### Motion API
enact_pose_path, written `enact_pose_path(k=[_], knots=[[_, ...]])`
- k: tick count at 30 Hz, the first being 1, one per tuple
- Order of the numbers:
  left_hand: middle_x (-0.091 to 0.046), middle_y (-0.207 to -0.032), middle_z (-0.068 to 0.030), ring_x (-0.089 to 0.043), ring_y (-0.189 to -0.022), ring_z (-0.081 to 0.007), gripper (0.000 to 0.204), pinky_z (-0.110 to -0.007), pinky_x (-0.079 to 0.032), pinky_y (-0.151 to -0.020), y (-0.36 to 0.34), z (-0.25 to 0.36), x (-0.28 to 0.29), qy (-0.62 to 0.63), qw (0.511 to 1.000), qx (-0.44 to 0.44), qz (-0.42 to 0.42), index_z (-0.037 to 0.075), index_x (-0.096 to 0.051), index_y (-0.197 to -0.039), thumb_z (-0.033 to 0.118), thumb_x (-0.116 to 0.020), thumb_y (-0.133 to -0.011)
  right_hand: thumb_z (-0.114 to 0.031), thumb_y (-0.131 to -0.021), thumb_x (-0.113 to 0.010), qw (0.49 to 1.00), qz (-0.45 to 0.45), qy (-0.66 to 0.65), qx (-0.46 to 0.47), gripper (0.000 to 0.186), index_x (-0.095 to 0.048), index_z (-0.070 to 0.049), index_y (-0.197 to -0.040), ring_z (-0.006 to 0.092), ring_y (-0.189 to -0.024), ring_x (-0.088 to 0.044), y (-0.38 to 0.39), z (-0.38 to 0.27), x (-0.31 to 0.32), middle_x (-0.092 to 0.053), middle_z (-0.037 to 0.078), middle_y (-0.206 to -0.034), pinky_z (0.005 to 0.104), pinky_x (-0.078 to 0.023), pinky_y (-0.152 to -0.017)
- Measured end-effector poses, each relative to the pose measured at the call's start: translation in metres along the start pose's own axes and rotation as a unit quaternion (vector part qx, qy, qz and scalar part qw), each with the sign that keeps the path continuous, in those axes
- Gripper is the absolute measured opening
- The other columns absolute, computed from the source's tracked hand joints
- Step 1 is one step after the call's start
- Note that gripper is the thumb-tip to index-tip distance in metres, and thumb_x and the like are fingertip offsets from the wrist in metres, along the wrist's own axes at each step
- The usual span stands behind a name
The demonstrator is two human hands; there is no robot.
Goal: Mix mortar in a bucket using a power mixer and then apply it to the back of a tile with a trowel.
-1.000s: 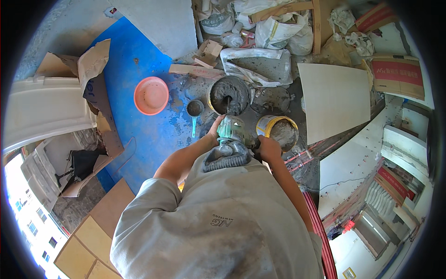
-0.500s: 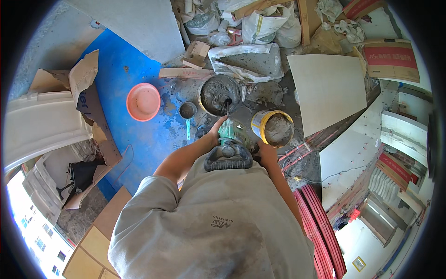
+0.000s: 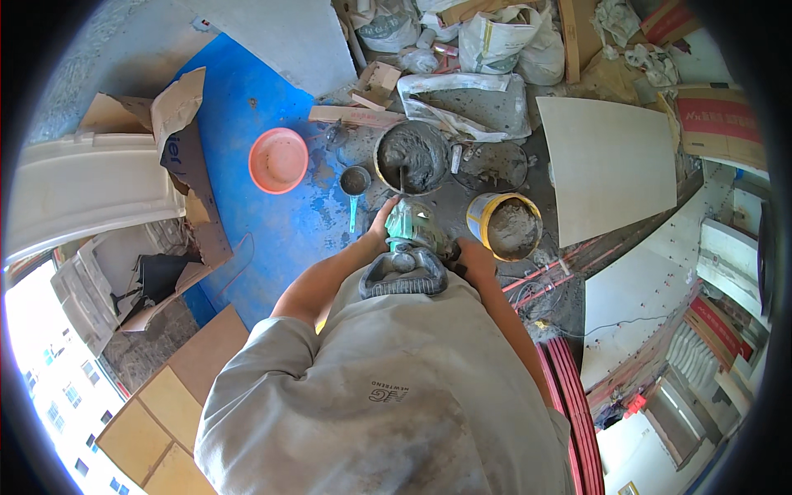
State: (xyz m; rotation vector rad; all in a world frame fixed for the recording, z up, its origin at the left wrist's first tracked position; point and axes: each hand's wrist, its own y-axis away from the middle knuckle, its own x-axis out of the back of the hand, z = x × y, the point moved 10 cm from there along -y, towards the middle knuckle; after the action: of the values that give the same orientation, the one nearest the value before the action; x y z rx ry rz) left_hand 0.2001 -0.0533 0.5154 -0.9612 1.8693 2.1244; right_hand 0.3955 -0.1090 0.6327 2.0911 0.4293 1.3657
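A green power mixer (image 3: pixel 407 221) with a dark loop handle (image 3: pixel 403 280) stands in front of my body. My left hand (image 3: pixel 383 221) closes round its left side. On the right, my right hand (image 3: pixel 475 259) wraps a dark grip, its fingers partly hidden. The mixer's rod (image 3: pixel 402 176) dips into thick grey mortar (image 3: pixel 425 155) in a round bucket (image 3: pixel 378 170); its lower end is buried. Right of the mixer, a yellow bucket (image 3: pixel 476 216) holds more grey mix. Left of the mortar bucket lies a scoop (image 3: pixel 355 180) with a green handle and grey contents.
A pink basin (image 3: pixel 279 160) sits on blue sheeting (image 3: pixel 227 107). Behind the buckets are an opened mortar-smeared bag (image 3: pixel 511 107), white sacks (image 3: pixel 497 41) and cardboard. A pale board (image 3: pixel 610 165) and red pipes (image 3: pixel 569 404) lie to the right; wood panels (image 3: pixel 177 404) are near left.
The rod has shifted toward the left side of the mortar bucket, and the mortar's surface has changed shape. The whole scene has slid right in view. Both hands keep their hold.
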Motion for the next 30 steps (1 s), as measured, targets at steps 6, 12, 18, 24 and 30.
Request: enact_pose_path(k=[6, 12, 18, 24, 30], knots=[[-0.078, -0.117, -0.0131, -0.073, -0.104, -0.0385, 0.059, -0.057, -0.056, -0.100, 0.008, 0.014, -0.007, 0.035, 0.999, -0.016, -0.004, 0.012, -0.073, -0.123, 0.064, -0.064, -0.097, -0.039, -0.081, -0.078, 1.000, -0.007, 0.025, -0.002, 0.044, -0.067, -0.008, -0.109, 0.0469, -0.096, -0.073, -0.015, -0.008, 0.011, -0.075, 0.025, -0.097, 0.0565, -0.057, -0.081], [-0.079, -0.115, -0.0130, -0.073, -0.102, -0.0373, 0.054, -0.056, -0.057, -0.099, -0.007, 0.017, -0.015, 0.019, 0.999, 0.006, -0.026, 0.013, -0.073, -0.121, 0.061, -0.064, -0.097, -0.039, -0.081, -0.077, 1.000, 0.015, 0.023, -0.007, 0.043, -0.067, -0.008, -0.108, 0.0473, -0.096, -0.072, -0.015, 0.002, 0.010, -0.074, 0.025, -0.097, 0.0570, -0.056, -0.081], [-0.079, -0.114, -0.0124, -0.074, -0.101, -0.0369, 0.054, -0.054, -0.058, -0.099, -0.027, -0.003, -0.025, -0.019, 0.998, 0.063, -0.019, 0.013, -0.074, -0.120, 0.061, -0.063, -0.098, -0.039, -0.080, -0.078, 0.999, 0.041, -0.024, -0.014, 0.045, -0.067, -0.006, -0.109, 0.0491, -0.096, -0.071, 0.001, 0.025, 0.005, -0.074, 0.026, -0.098, 0.0582, -0.055, -0.082], [-0.079, -0.120, -0.0129, -0.073, -0.106, -0.0386, 0.059, -0.055, -0.055, -0.105, -0.029, -0.033, -0.043, -0.043, 0.992, 0.121, -0.013, 0.014, -0.075, -0.125, 0.064, -0.063, -0.097, -0.041, -0.079, -0.079, 0.996, 0.035, -0.058, -0.066, 0.048, -0.067, -0.006, -0.109, 0.0486, -0.098, -0.071, 0.026, 0.054, -0.005, -0.073, 0.026, -0.101, 0.0577, -0.055, -0.083], [-0.078, -0.122, -0.0126, -0.072, -0.111, -0.0395, 0.063, -0.057, -0.054, -0.106, -0.014, -0.054, -0.047, -0.069, 0.989, 0.128, 0.028, 0.014, -0.075, -0.127, 0.067, -0.065, -0.095, -0.030, -0.087, -0.071, 0.996, 0.015, -0.041, -0.075, 0.032, -0.066, -0.008, -0.110, 0.0442, -0.097, -0.074, 0.047, 0.064, -0.010, -0.076, 0.023, -0.100, 0.0560, -0.057, -0.081]])
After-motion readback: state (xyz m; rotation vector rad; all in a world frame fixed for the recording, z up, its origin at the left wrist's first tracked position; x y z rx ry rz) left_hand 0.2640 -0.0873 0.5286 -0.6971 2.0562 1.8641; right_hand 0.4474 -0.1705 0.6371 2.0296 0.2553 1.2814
